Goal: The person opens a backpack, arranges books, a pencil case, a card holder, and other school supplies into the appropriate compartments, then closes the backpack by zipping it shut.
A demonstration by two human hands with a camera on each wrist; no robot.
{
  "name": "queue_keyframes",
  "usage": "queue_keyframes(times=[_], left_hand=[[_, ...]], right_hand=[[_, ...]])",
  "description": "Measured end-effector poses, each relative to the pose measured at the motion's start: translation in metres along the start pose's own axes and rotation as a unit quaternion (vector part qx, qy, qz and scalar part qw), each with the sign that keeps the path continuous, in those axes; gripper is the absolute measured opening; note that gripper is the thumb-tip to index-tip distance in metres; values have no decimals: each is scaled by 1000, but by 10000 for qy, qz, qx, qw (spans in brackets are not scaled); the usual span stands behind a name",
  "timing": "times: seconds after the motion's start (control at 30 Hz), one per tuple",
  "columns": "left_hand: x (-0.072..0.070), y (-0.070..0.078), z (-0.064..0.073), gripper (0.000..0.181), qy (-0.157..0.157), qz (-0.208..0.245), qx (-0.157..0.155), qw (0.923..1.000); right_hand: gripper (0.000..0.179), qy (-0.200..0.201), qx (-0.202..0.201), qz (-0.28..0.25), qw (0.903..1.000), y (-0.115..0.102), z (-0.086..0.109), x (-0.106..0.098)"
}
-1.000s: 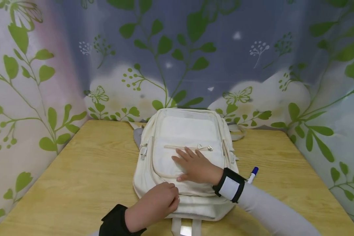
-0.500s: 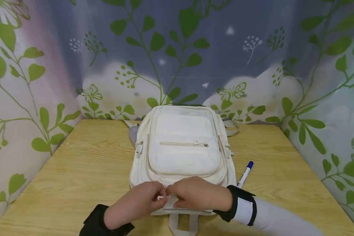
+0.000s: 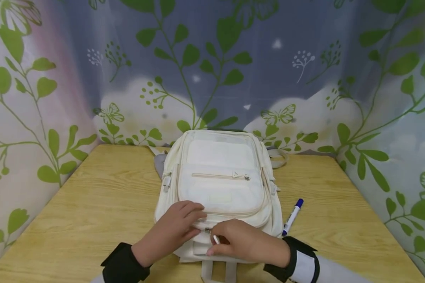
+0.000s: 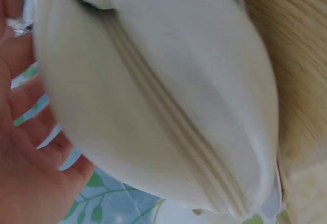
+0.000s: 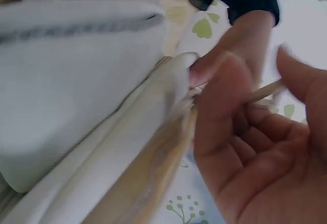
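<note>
A cream backpack (image 3: 219, 157) lies front up on the wooden table, its top handle towards me. My right hand (image 3: 246, 240) curls its fingers round the pale pull (image 3: 216, 239) of a zip along the bag's near edge; the metal slider (image 3: 207, 230) shows just left of the fingers. In the right wrist view this zip pull (image 5: 266, 92) sticks out between the thumb and fingers. My left hand (image 3: 175, 228) rests on the bag left of the slider. In the left wrist view, the left fingers (image 4: 36, 127) are spread loosely along the fabric.
A white marker with blue ends (image 3: 292, 217) lies on the table (image 3: 102, 212), right of the bag. Grey straps (image 3: 278, 157) stick out at the bag's far side. Leaf-patterned curtains (image 3: 212, 78) enclose the table at the back and sides.
My right hand has come from the bag's front panel to the near edge and taken hold of the zip pull. My left hand, curled earlier, has loosened and moved slightly left onto the fabric.
</note>
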State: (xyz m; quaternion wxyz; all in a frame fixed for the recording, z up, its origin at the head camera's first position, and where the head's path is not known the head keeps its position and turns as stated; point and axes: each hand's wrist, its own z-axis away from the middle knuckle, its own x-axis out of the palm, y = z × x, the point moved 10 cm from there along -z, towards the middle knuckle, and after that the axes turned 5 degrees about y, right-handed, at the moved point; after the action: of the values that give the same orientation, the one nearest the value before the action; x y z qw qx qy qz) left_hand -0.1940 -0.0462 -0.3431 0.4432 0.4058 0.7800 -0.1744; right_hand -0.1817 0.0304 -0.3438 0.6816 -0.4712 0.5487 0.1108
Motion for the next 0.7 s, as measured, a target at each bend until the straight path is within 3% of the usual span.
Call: queue_keyframes(times=[0.07,0.17,0.3,0.37,0.43,0.57,0.7], left_hand=[[1,-1,0,28,46,-174,17,9998],[0,-1,-2,23,133,-386,63,9991],[1,-2,-4,21,62,-373,38,9993],[2,-3,-4,19,-42,-250,-37,9997],[3,-5,-4,18,-131,-103,-100,9998],[2,-4,-3,19,-143,-25,-28,9999],[-2,-3,-1,22,-48,-13,167,9998]], right_hand=[[7,-79,-116,58,9999,-3,5,0],[24,-72,-171,-263,9995,-2,16,-5],[31,16,212,-956,9952,19,40,-17],[28,14,510,-1011,9936,35,56,-25],[23,23,720,-810,9941,52,72,-35],[17,258,1009,186,9944,83,95,-61],[16,613,1517,1263,9784,116,102,-90]])
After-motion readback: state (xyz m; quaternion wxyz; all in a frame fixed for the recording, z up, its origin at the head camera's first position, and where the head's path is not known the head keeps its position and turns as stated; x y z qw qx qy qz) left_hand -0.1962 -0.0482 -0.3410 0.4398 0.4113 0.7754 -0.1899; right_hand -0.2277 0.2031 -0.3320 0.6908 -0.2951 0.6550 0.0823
